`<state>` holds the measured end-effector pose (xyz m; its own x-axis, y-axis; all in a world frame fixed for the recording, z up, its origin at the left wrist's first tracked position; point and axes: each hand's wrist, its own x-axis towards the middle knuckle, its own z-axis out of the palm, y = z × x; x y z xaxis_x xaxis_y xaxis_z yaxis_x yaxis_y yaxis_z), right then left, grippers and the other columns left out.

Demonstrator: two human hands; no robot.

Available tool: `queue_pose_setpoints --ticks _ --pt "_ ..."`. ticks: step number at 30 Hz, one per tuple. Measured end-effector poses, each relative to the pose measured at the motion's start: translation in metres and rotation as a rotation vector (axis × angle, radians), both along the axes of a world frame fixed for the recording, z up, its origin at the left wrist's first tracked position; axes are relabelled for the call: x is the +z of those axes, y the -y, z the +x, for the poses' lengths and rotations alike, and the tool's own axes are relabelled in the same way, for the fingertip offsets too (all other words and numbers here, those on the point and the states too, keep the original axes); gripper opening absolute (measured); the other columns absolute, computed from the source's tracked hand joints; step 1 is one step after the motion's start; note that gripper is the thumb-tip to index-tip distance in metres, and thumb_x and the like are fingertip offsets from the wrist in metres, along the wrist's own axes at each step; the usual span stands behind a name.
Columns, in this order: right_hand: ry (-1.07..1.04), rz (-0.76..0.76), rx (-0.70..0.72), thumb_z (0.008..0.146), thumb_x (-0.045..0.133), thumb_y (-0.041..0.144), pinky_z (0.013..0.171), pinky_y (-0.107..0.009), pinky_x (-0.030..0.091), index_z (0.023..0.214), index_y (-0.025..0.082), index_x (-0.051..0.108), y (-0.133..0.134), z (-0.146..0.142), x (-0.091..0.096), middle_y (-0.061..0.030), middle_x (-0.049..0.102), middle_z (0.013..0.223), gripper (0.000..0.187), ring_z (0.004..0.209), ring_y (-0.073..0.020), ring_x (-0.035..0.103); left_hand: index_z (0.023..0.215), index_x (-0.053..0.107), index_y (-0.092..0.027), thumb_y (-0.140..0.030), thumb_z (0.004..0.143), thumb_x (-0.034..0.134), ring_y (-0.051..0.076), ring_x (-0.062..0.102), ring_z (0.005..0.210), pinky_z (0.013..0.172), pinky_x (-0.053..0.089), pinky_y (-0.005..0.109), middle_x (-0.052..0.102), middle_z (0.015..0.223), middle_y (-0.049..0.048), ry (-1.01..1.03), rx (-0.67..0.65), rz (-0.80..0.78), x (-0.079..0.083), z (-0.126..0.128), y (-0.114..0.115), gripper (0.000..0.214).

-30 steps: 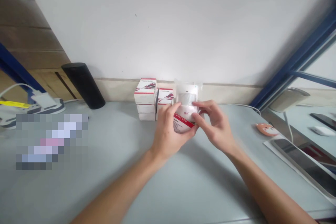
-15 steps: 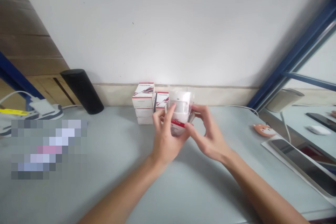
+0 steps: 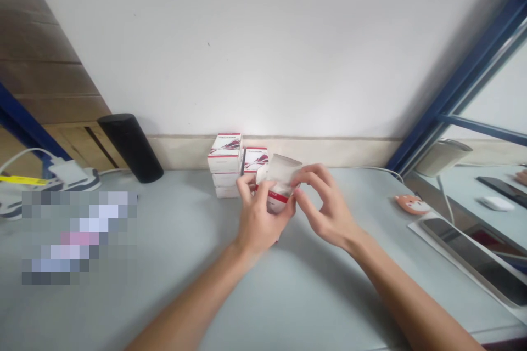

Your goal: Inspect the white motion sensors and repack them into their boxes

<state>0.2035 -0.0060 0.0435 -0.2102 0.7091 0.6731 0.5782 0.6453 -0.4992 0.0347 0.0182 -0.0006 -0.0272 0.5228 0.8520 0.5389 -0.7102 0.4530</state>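
My left hand (image 3: 258,225) is wrapped round a small white-and-red cardboard box (image 3: 276,204), held tilted above the table. The box's top is open, and its pale lid flap (image 3: 285,167) stands up at the back. My right hand (image 3: 331,211) is at the box's right upper edge, thumb and fingertips pinched on the side of the opening. What lies inside the box is mostly hidden by the fingers. Just behind the hands are a stack of similar boxes (image 3: 225,163) and another such box (image 3: 256,159) beside it.
A black cylinder (image 3: 132,148) stands by the wall at left, near a power strip (image 3: 84,180) with a white plug. On the right are an orange animal-faced item (image 3: 412,204), a dark phone (image 3: 473,258) on white card, and a mirror (image 3: 494,197). A pixelated patch covers something at left.
The white detector in clear plastic that stuck out of the box has gone down out of sight into it. The upright lid flap now shows, and my right fingers have shifted slightly onto the opening.
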Motion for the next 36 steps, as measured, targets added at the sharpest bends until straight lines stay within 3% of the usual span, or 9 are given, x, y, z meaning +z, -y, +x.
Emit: queue_pose_setpoints --ticks 3,7,11,13,15,18,22,26,36 --pt "-0.045 -0.025 0.036 0.099 0.059 0.023 0.090 -0.040 0.051 0.105 0.025 0.063 -0.001 0.000 0.000 -0.0056 0.061 0.107 0.008 0.098 -0.0213 0.060 0.083 0.055 -0.021 -0.033 0.087 0.077 0.015 0.061 0.086 0.075 0.058 0.030 0.040 0.110 0.0055 -0.013 -0.044 0.010 0.004 -0.003 -0.002 0.025" --pt "-0.294 -0.135 0.091 0.098 0.063 0.024 0.088 -0.037 0.055 0.116 0.028 0.055 -0.002 -0.005 -0.005 -0.0035 0.061 0.111 0.021 0.098 -0.0191 0.062 0.082 0.054 -0.021 -0.034 0.087 0.078 0.016 0.061 0.089 0.079 0.058 0.031 0.041 0.107 0.0049 -0.014 -0.042 0.034 0.005 -0.006 -0.005 0.028" --pt "-0.396 -0.191 0.099 0.098 0.065 0.031 0.088 -0.036 0.056 0.106 0.027 0.061 -0.006 -0.006 -0.007 -0.0045 0.060 0.112 0.010 0.102 -0.0195 0.062 0.125 0.053 -0.023 -0.041 0.084 0.083 0.025 0.060 0.110 0.091 0.057 0.038 0.050 0.116 0.0091 0.019 -0.136 0.024 -0.004 -0.006 -0.006 0.053" --pt "-0.381 -0.198 0.066 0.099 0.064 0.035 0.090 -0.036 0.056 0.090 0.024 0.067 -0.010 -0.002 -0.008 -0.0062 0.058 0.115 0.015 0.100 -0.0197 0.062 0.145 0.040 -0.024 -0.040 0.088 0.079 0.023 0.060 0.105 0.090 0.057 0.038 0.055 0.116 0.0091 0.043 -0.235 -0.013 -0.008 -0.004 -0.004 0.070" --pt "-0.400 -0.229 0.036 0.098 0.065 0.039 0.091 -0.037 0.055 0.081 0.022 0.068 -0.014 0.003 -0.010 -0.0066 0.057 0.116 0.025 0.097 -0.0189 0.062 0.148 0.039 -0.025 -0.036 0.093 0.074 0.018 0.060 0.091 0.084 0.056 0.034 0.057 0.107 0.0054 0.065 -0.300 -0.065 -0.010 -0.001 -0.002 0.066" --pt "-0.517 -0.306 0.059 0.094 0.070 0.039 0.087 -0.037 0.056 0.105 0.028 0.067 -0.018 0.007 -0.012 -0.0046 0.058 0.120 0.016 0.093 -0.0181 0.059 0.132 0.055 -0.025 -0.031 0.096 0.071 0.016 0.058 0.084 0.080 0.055 0.032 0.053 0.100 0.0025 -0.003 -0.332 -0.081 -0.008 0.000 0.001 0.041" --pt "-0.621 -0.392 0.169 0.091 0.072 0.038 0.083 -0.037 0.055 0.137 0.037 0.051 -0.018 0.007 -0.012 -0.0033 0.062 0.119 0.050 0.097 -0.0207 0.059 0.116 0.062 -0.022 -0.028 0.098 0.067 0.017 0.058 0.090 0.081 0.055 0.032 0.047 0.100 0.0034 -0.101 -0.332 -0.044 -0.003 -0.004 0.000 0.020" --pt "-0.632 -0.312 0.206 0.096 0.067 0.040 0.087 -0.036 0.050 0.113 0.031 0.058 -0.017 0.008 -0.009 -0.0015 0.063 0.105 0.021 0.096 -0.0201 0.059 0.120 0.062 -0.024 -0.025 0.099 0.066 0.018 0.058 0.099 0.090 0.056 0.033 0.047 0.106 0.0049 -0.125 -0.338 -0.026 -0.002 -0.006 -0.003 0.021" --pt "-0.471 -0.250 0.242 0.092 0.065 0.023 0.089 -0.037 0.045 0.094 0.026 0.064 -0.016 0.013 -0.008 -0.0016 0.062 0.100 0.003 0.094 -0.0205 0.059 0.142 0.044 -0.026 -0.027 0.093 0.072 0.023 0.057 0.112 0.088 0.056 0.038 0.052 0.128 0.0116 0.044 -0.315 0.021 -0.012 -0.007 -0.014 0.057"
